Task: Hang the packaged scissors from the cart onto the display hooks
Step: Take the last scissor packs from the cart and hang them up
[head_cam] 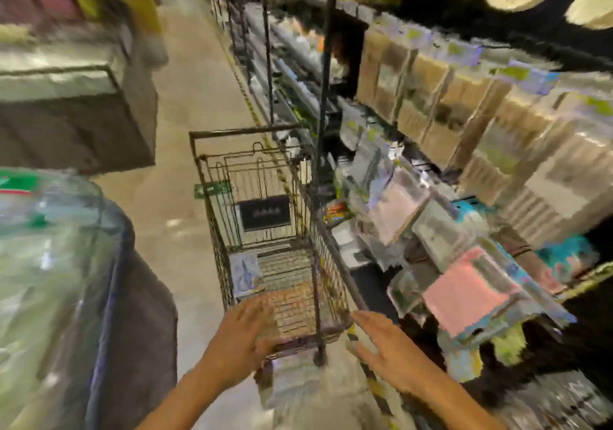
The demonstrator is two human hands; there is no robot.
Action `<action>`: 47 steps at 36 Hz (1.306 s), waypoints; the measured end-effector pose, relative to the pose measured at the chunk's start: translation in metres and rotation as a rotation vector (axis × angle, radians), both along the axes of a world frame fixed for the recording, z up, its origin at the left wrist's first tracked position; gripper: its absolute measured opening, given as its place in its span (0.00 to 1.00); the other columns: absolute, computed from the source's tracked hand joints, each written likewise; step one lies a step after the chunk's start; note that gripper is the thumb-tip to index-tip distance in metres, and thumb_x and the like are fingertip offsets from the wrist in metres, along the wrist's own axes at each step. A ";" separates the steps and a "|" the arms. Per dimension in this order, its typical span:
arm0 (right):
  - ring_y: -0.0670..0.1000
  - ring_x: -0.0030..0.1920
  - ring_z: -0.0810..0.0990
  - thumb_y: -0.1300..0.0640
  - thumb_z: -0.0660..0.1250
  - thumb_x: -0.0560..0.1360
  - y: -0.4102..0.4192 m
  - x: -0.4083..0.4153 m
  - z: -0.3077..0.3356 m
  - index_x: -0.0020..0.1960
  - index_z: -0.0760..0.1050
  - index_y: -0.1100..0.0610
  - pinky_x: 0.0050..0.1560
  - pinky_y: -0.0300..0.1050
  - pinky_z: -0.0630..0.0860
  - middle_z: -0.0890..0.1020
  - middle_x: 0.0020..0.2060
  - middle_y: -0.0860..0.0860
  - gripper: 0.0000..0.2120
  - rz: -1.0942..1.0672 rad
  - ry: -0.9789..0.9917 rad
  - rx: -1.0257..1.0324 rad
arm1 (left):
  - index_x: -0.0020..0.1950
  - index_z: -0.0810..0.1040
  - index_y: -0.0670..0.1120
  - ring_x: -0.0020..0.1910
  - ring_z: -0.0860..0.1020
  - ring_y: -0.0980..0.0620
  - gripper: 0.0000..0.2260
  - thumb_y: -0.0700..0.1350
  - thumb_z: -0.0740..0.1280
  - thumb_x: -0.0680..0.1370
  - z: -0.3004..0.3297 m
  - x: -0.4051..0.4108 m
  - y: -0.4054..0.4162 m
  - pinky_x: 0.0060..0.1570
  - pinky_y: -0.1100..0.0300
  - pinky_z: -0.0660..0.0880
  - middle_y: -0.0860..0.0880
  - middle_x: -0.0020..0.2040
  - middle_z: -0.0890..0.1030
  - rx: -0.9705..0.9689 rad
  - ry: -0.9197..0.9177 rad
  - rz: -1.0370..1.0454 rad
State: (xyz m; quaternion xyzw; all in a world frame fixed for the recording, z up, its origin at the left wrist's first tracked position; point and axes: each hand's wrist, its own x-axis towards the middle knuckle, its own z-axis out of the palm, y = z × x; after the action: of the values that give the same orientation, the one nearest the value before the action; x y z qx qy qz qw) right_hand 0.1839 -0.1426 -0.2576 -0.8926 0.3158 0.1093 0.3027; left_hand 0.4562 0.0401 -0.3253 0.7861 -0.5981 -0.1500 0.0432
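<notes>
A wire shopping cart [212, 204] stands in the aisle ahead of me, and the whole view is motion-blurred. One pack of scissors [244, 273] on a pale blue card lies inside it against the left wall. My left hand [238, 340] hovers open over the cart's near end, fingers spread and holding nothing. My right hand [384, 346] is open too, just right of the cart's near corner, palm down and empty. Hanging packaged goods [398, 197] on the display to the right are too blurred to show their hooks.
Shelving with hanging packs [464, 104] runs along the whole right side, close against the cart. A plastic-wrapped pallet load [49, 280] stands at my left and a boxed stack [66, 104] behind it. The concrete aisle floor [185, 64] stretches ahead between them.
</notes>
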 end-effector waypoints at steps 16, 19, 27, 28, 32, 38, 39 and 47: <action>0.47 0.79 0.57 0.25 0.47 0.71 -0.041 0.155 -0.070 0.79 0.60 0.46 0.77 0.42 0.53 0.64 0.78 0.45 0.42 0.148 0.154 0.146 | 0.82 0.52 0.56 0.81 0.53 0.47 0.48 0.77 0.28 0.69 -0.067 0.104 0.042 0.79 0.53 0.53 0.53 0.82 0.54 0.155 0.282 0.369; 0.48 0.79 0.59 0.39 0.59 0.81 -0.065 0.180 -0.087 0.79 0.61 0.48 0.76 0.42 0.55 0.65 0.77 0.47 0.29 0.185 0.184 0.167 | 0.82 0.52 0.57 0.81 0.52 0.49 0.45 0.77 0.31 0.70 -0.075 0.112 0.026 0.79 0.53 0.54 0.54 0.82 0.54 0.176 0.307 0.389; 0.47 0.75 0.65 0.38 0.62 0.79 -0.144 0.252 -0.132 0.76 0.64 0.44 0.76 0.49 0.63 0.67 0.76 0.46 0.27 0.157 0.211 0.304 | 0.81 0.54 0.57 0.79 0.57 0.54 0.28 0.62 0.53 0.83 -0.075 0.138 -0.058 0.76 0.60 0.57 0.55 0.81 0.58 0.164 0.367 0.492; 0.47 0.75 0.66 0.34 0.61 0.78 -0.152 0.260 -0.136 0.76 0.65 0.43 0.76 0.50 0.64 0.68 0.76 0.46 0.29 0.132 0.208 0.336 | 0.82 0.54 0.56 0.79 0.57 0.54 0.27 0.60 0.55 0.83 -0.078 0.142 -0.067 0.76 0.60 0.57 0.55 0.81 0.58 0.172 0.394 0.512; 0.49 0.73 0.68 0.46 0.63 0.82 -0.178 0.294 -0.152 0.78 0.64 0.47 0.72 0.41 0.62 0.66 0.76 0.47 0.26 0.171 0.225 0.366 | 0.82 0.53 0.53 0.80 0.56 0.52 0.28 0.56 0.56 0.84 -0.099 0.162 -0.109 0.79 0.59 0.53 0.51 0.81 0.58 0.182 0.429 0.555; 0.52 0.76 0.65 0.46 0.62 0.82 -0.203 0.317 -0.199 0.79 0.63 0.49 0.74 0.45 0.61 0.66 0.76 0.50 0.26 0.169 0.285 0.390 | 0.82 0.54 0.49 0.81 0.55 0.47 0.29 0.56 0.57 0.83 -0.151 0.159 -0.138 0.78 0.59 0.53 0.47 0.82 0.57 0.259 0.502 0.654; 0.52 0.76 0.65 0.46 0.62 0.82 -0.205 0.320 -0.208 0.79 0.62 0.49 0.75 0.47 0.62 0.66 0.77 0.50 0.27 0.171 0.279 0.403 | 0.82 0.55 0.49 0.81 0.55 0.47 0.29 0.54 0.59 0.83 -0.158 0.160 -0.142 0.78 0.58 0.52 0.47 0.82 0.57 0.259 0.505 0.667; 0.51 0.74 0.69 0.46 0.62 0.81 -0.217 0.319 -0.293 0.77 0.63 0.44 0.73 0.54 0.68 0.68 0.76 0.49 0.25 0.089 0.376 0.508 | 0.82 0.54 0.48 0.80 0.54 0.49 0.29 0.50 0.61 0.84 -0.216 0.159 -0.165 0.72 0.67 0.44 0.47 0.82 0.56 0.331 0.555 0.737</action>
State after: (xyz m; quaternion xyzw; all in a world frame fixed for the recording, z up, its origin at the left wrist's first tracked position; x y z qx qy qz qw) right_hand 0.5029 -0.3591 -0.5505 -0.7656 0.2892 0.3609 0.4472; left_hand 0.6150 -0.1249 -0.5413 0.8721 -0.2139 -0.4218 0.1257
